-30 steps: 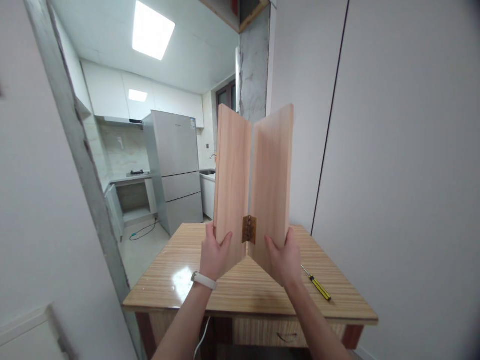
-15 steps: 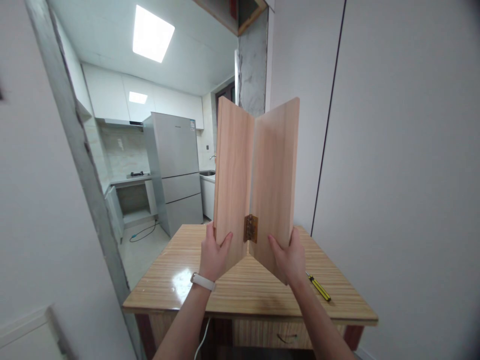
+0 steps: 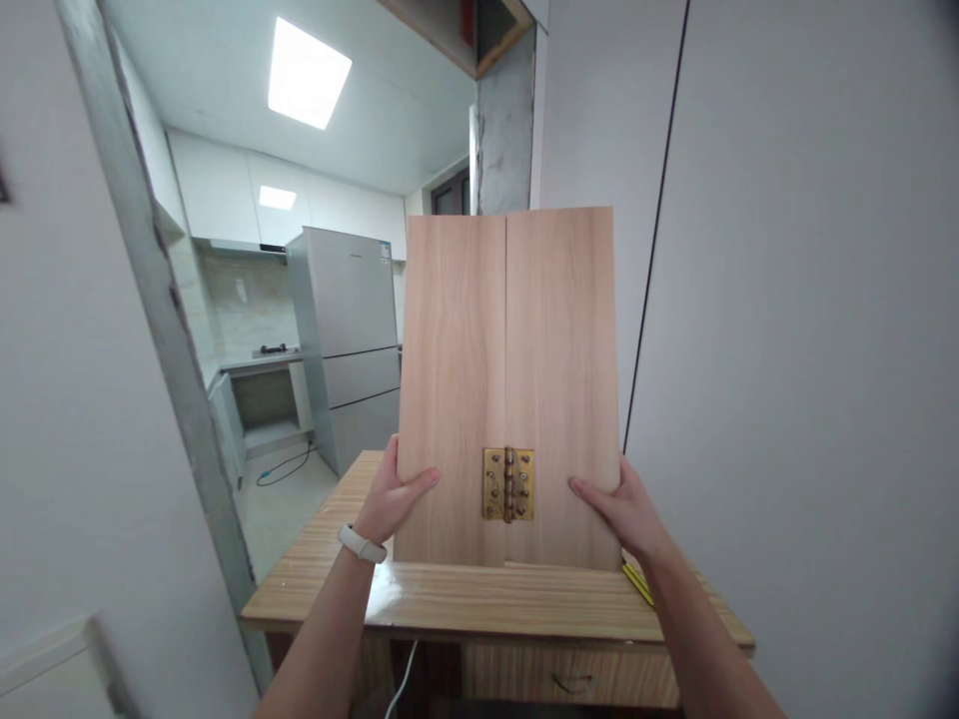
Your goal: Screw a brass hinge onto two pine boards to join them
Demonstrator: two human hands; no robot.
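Observation:
Two light wooden boards stand upright side by side above the table, nearly flat to each other with a thin seam between them. A brass hinge (image 3: 508, 485) with several screws spans the seam near the bottom. My left hand (image 3: 397, 495) grips the outer edge of the left wooden board (image 3: 454, 350), thumb on the front face and fingers hidden behind. On the other side, my right hand (image 3: 620, 501) holds the right wooden board (image 3: 561, 350) the same way. A yellow and black screwdriver (image 3: 637, 582) lies on the table, partly hidden by my right forearm.
The striped wooden table (image 3: 315, 569) has a drawer (image 3: 573, 679) in front, with a white cable (image 3: 403, 681) hanging beside it. A grey refrigerator (image 3: 352, 310) stands in the kitchen behind, left. White panels (image 3: 786, 350) rise close on the right.
Both boards have swung from a V-shaped fold to almost flat, facing me. My hands have moved apart with their outer edges, and the hinge now lies spread open.

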